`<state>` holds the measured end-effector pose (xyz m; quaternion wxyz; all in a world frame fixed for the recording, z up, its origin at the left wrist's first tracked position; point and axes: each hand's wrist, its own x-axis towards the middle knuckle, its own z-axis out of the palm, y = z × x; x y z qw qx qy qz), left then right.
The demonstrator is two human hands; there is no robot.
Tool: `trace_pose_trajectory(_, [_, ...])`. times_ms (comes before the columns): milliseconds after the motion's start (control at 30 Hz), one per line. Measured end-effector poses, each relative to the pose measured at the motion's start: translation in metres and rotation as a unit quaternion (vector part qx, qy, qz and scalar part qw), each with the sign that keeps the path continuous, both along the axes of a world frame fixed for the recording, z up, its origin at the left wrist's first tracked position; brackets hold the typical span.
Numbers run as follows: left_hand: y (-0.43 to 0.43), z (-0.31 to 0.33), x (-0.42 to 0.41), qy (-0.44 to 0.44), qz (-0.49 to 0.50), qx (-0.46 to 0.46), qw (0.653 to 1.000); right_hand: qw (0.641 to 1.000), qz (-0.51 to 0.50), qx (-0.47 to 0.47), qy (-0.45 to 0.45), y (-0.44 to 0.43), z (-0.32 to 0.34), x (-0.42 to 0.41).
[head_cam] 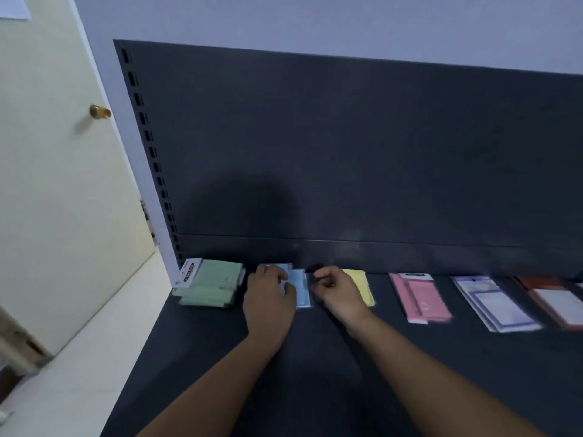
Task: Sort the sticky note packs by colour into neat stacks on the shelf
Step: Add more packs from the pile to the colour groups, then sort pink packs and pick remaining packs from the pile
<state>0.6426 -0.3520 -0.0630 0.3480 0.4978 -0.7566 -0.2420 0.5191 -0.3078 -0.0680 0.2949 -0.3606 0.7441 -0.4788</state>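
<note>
- Row of sticky note packs lies along the back of the shelf (504, 351), running 9 to 3 o'clock: green stack (211, 285), blue stack (301, 291), yellow stack (362, 288), pink stack (421, 298), purple stack (495, 304), and red stack (555, 301) at the frame edge.
- No bins or trays in view. The shelf carries the stacks directly, each apart from the next.
- Left hand (271, 298) rests on the blue stack, fingers curled over its far left part and thumb on top. It covers about half of the stack.
- Right hand (337, 294) sits in the gap between blue and yellow, fingers curled in. I cannot tell whether it pinches anything. It covers the yellow stack's left edge.
- Key relation: the blue stack lies at 12 o'clock from my left hand and 9 o'clock from my right. Its long axis runs roughly 12 to 6. The left hand is the nearer.
- Judgement: the step in hand is squaring up the blue stack, whose top pack looks offset from those beneath.
- Green stack looks fanned toward 6 o'clock and probably needs tidying.
- Frame is motion-blurred, so pack counts are not readable.
</note>
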Motion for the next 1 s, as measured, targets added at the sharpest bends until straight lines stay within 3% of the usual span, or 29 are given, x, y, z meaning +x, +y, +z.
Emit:
trace_pose_trajectory(233, [0.068, 0.010, -0.081, -0.044, -0.140, 0.005, 0.989, 0.974, 0.011, 0.084, 0.210, 0.115, 0.029, -0.073])
trace_pose_trajectory(533, [0.249, 0.020, -0.223, -0.109, -0.356, -0.010, 0.928, 0.854, -0.143, 0.258, 0.428, 0.359, 0.043, -0.189])
trace_pose_trajectory(800, [0.387, 0.023, -0.310, -0.150, -0.461, -0.058, 0.873, 0.837, -0.235, 0.270, 0.414, 0.514, 0.051, -0.239])
trace_pose_trajectory(1000, [0.442, 0.019, -0.352, -0.162, -0.483, -0.063, 0.858, 0.855, -0.292, 0.234, 0.358, 0.579, 0.051, -0.269])
